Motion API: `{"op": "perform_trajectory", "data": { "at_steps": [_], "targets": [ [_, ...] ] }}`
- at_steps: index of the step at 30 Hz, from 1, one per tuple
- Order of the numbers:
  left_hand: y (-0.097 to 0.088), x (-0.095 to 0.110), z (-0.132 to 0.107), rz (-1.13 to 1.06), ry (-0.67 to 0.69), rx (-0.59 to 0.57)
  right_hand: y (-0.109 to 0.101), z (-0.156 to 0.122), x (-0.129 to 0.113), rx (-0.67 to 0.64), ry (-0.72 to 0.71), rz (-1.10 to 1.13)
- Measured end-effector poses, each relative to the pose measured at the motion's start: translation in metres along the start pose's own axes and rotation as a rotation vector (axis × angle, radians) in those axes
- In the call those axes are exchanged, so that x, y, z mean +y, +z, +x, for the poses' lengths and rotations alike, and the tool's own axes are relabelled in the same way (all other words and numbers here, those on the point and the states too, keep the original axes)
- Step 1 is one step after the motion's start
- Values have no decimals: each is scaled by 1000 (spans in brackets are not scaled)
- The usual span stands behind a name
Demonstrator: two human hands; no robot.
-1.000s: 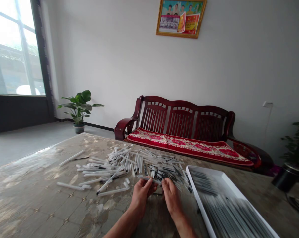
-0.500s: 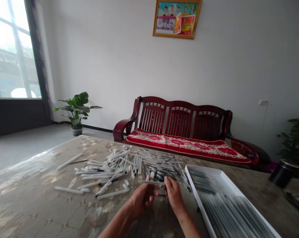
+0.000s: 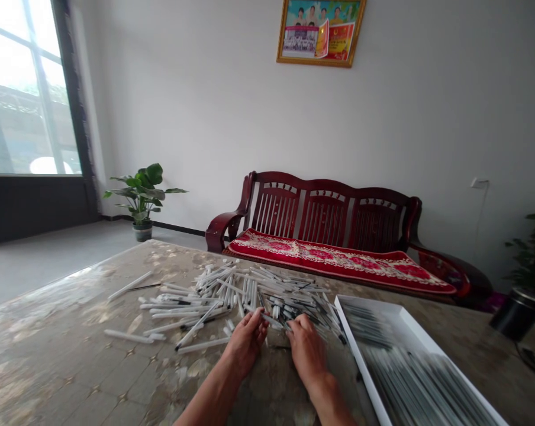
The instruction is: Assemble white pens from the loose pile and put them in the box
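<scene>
1. Since the earlier frame, the left hand (image 3: 245, 344) has come down from its raised, turned position and now lies palm down at the near edge of the pile, and the whole view has shifted slightly.
2. The left hand's fingers (image 3: 254, 325) are spread and touch the loose white plastic pen barrels (image 3: 223, 290). A thin white pen barrel (image 3: 271, 321) lies just at their tips, at the hand's 1 o'clock, but you cannot tell whether it is gripped.
3. The right hand (image 3: 307, 349) is curled forward, its fingertips (image 3: 292, 334) among the barrels and black pen refills (image 3: 289, 310) at its 12 o'clock. Whether they are clamped on anything cannot be told.
4. The two hands stand apart, with only a narrow gap between them.
5. The pile spreads from 10 to 12 o'clock of the hands on a marble-patterned table (image 3: 50, 361), with a few stray barrels at its 9 o'clock side.
6. At the hands' 3 o'clock, just beside the pile, sits a white tray (image 3: 360, 355) holding rows of long pens (image 3: 413, 373), too blurred to make out in detail.
7. Farther off, a dark red wooden sofa (image 3: 321, 213) with a red floral cushion (image 3: 338, 263) stands at 12 o'clock, under a framed picture (image 3: 321, 32). A leafy potted plant (image 3: 141, 195) stands at 11 o'clock, and a bright window (image 3: 28, 89) at 10 o'clock.
</scene>
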State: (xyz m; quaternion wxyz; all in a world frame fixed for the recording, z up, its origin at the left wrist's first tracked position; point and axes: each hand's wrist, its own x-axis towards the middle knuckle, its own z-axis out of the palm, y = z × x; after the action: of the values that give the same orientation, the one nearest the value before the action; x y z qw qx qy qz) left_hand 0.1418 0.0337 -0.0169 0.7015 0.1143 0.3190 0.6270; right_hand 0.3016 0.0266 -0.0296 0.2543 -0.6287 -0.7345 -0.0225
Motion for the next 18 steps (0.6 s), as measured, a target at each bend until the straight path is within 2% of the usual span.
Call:
{"op": "perform_trajectory", "data": {
  "at_steps": [7, 10, 18],
  "targets": [
    [1, -4, 1, 1, 91, 81, 1, -2, -3, 66, -3, -129],
    [1, -7, 1, -3, 100, 104, 2, -3, -3, 57, 1, -157],
    [-1, -11, 0, 82, 163, 72, 3, -4, 0, 40, -5, -187]
  ]
}}
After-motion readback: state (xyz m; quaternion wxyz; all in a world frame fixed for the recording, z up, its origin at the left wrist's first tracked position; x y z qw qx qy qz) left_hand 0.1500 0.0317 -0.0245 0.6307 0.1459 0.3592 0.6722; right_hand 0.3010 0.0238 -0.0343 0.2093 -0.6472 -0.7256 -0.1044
